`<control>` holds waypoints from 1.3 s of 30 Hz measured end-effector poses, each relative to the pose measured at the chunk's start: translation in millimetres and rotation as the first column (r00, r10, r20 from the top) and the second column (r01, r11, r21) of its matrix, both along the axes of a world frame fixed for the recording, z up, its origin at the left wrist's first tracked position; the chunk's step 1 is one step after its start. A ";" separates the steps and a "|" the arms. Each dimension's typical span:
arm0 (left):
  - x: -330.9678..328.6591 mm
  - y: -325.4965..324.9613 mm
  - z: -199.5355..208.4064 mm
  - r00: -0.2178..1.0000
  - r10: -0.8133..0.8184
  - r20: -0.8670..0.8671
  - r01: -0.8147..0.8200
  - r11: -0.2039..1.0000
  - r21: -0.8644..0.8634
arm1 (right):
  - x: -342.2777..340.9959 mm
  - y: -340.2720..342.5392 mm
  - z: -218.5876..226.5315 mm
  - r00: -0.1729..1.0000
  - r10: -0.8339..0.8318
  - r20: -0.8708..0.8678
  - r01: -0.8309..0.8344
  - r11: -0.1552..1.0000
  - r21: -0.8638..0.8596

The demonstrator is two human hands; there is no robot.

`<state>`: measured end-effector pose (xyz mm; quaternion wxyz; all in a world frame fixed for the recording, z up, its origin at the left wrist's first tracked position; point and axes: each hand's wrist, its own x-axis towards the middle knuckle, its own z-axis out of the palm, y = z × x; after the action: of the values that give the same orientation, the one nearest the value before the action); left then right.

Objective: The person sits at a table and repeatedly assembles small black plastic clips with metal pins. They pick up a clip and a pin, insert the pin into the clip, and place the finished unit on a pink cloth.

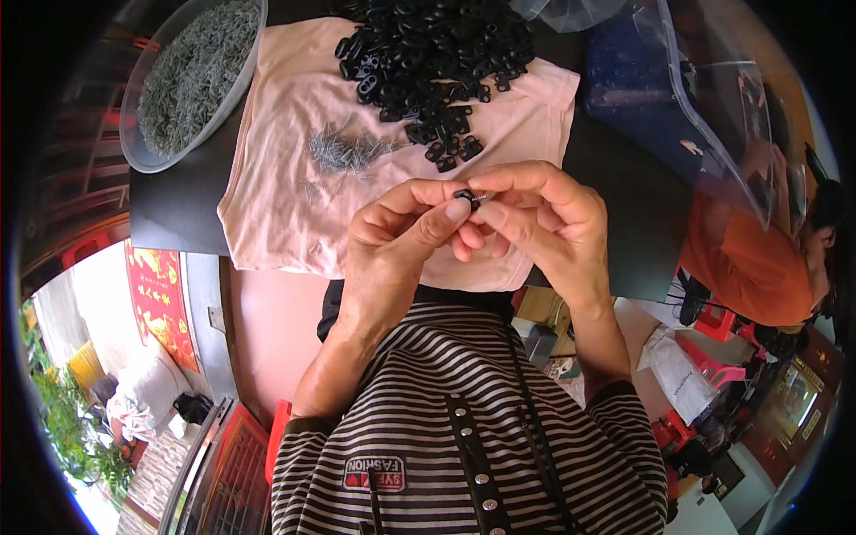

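Between thumb and forefinger, my left hand (397, 232) pinches a small black plastic clip (463, 195). Closed from the other side, my right hand (548, 223) grips a thin metal screw (480, 198) whose end meets the clip. Both hands are raised over the near part of a pale pink cloth (285, 205). Beyond them on the cloth lies a small heap of loose grey screws (348, 152). A large pile of similar black clips (437, 53) covers the cloth's far side, with several strays nearest my fingers.
A clear plastic tub (134, 147) full of grey screws stands at the far left of the dark table (174, 214). Clear plastic sheeting (713, 116) and a dark blue container (624, 80) are at the far right. Another person in orange (749, 259) sits at the right.
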<state>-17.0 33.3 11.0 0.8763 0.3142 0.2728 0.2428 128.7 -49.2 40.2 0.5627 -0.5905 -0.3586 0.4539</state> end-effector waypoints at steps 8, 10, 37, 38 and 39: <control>3.4 -0.7 -0.8 1.000 -0.012 -0.017 0.012 1.000 0.010 | 6.7 2.2 -5.0 0.995 0.026 0.099 -0.037 0.992 0.118; 4.1 -1.3 -3.3 1.000 0.003 -0.026 -0.003 1.000 0.011 | 13.6 4.4 -1.8 0.989 0.097 0.114 -0.107 0.991 0.082; 12.2 -5.0 -23.5 0.991 -0.131 -0.036 0.135 0.980 0.146 | 73.0 110.1 -27.0 0.464 -0.337 0.819 0.100 0.939 0.329; 12.1 -5.0 -23.0 0.991 -0.130 -0.028 0.132 0.981 0.143 | 72.9 107.8 -25.7 0.499 -0.337 0.798 0.097 0.937 0.335; 12.1 -5.0 -22.6 0.991 -0.129 -0.021 0.130 0.982 0.140 | 72.1 104.8 -24.0 0.533 -0.336 0.777 0.095 0.936 0.340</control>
<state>-5.0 28.3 -11.6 0.8642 0.3939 0.2391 0.2021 200.9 55.6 16.1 0.4526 -0.6952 -0.5584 0.0007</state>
